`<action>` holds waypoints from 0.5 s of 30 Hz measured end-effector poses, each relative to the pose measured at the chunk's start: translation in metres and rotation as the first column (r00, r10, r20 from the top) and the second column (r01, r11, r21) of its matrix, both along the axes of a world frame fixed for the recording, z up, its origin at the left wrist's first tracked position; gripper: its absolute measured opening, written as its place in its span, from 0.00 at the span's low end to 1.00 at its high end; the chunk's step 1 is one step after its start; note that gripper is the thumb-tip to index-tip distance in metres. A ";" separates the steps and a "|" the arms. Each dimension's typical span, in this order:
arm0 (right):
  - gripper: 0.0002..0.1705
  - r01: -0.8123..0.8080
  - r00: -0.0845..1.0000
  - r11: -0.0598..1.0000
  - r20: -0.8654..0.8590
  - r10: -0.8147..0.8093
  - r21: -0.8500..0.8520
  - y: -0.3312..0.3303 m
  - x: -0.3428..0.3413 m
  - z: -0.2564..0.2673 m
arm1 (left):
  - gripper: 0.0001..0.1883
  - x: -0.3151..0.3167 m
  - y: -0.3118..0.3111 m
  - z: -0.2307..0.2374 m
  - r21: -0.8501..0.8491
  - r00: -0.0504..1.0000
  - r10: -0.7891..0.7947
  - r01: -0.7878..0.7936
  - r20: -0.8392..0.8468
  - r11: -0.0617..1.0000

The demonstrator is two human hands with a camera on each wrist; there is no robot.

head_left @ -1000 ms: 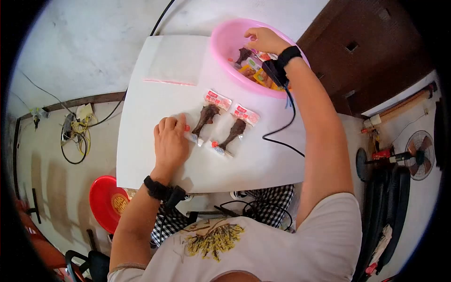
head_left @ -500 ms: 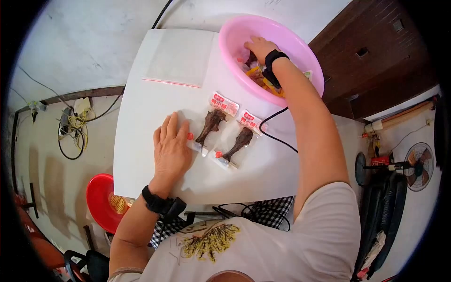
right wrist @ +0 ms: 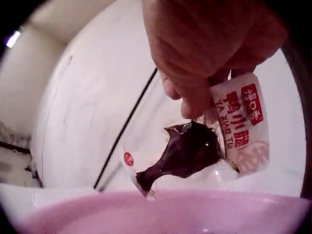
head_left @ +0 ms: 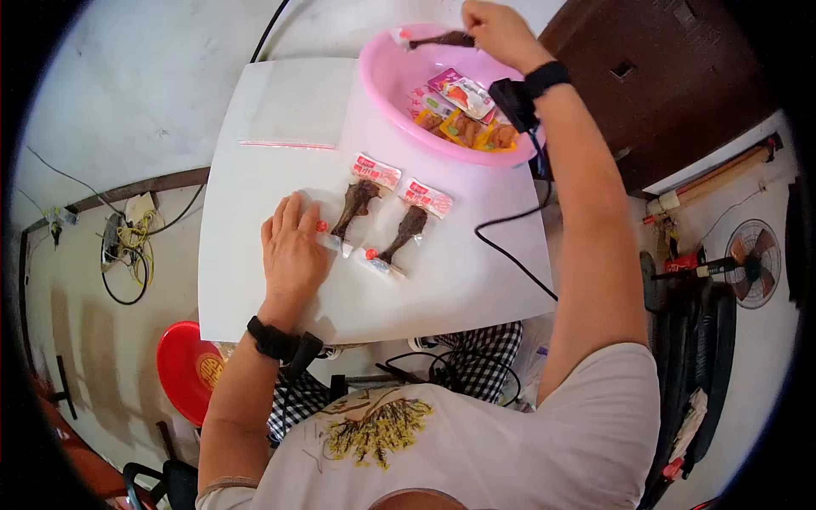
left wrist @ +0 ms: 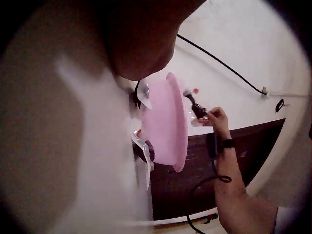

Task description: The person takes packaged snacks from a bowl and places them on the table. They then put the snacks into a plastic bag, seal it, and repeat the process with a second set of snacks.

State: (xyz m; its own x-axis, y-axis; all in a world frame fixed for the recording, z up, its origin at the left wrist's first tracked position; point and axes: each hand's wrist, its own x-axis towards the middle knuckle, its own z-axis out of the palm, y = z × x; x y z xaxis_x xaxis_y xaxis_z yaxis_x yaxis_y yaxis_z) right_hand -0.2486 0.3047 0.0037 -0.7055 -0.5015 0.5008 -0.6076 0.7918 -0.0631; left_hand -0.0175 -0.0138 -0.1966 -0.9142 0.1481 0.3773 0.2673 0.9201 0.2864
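Note:
My right hand (head_left: 507,34) pinches a packaged duck leg (right wrist: 187,148) by its edge, above the far rim of the pink basin (head_left: 374,89). The clear pack carries a red-and-white label with "YA XIAO TUI" on it. On the white table (head_left: 408,310), my left hand (head_left: 293,248) rests flat with fingers stretched out. Just right of its fingertips lie a packaged duck leg (head_left: 355,204) and another packaged duck leg (head_left: 406,231), side by side. Inside the basin are several snack packs, among them a purple-and-white packet (head_left: 463,92) and a yellow packet (head_left: 464,127).
A clear zip bag (head_left: 289,106) with a red seal line lies flat at the table's far left. The black cable (head_left: 501,223) from my right wrist trails over the table's right side. Behind the basin are a white wall and a dark brown door (head_left: 625,85).
My right hand has come up out of the basin with a packaged duck leg and moved to its far rim. The left hand stays on the table beside the two packs.

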 end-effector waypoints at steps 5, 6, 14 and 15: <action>0.05 -0.100 0.995 0.989 -0.039 0.096 -0.106 0.034 0.104 0.051 | 0.23 0.001 0.000 -0.005 0.002 0.999 -0.011 0.011 -0.053 1.000; 0.04 -0.087 0.989 0.981 0.100 0.106 -0.172 0.037 0.131 0.054 | 0.22 0.002 0.002 -0.004 0.015 0.999 -0.010 0.010 -0.044 1.000; 0.04 -0.206 0.882 0.977 0.442 0.163 0.050 0.045 0.209 -0.030 | 0.23 0.001 0.001 -0.008 -0.045 0.998 0.000 -0.002 -0.057 0.999; 0.04 -0.185 0.865 0.977 0.489 0.110 0.108 0.041 0.207 -0.043 | 0.23 0.002 0.001 -0.008 -0.049 0.999 0.000 -0.002 -0.048 0.999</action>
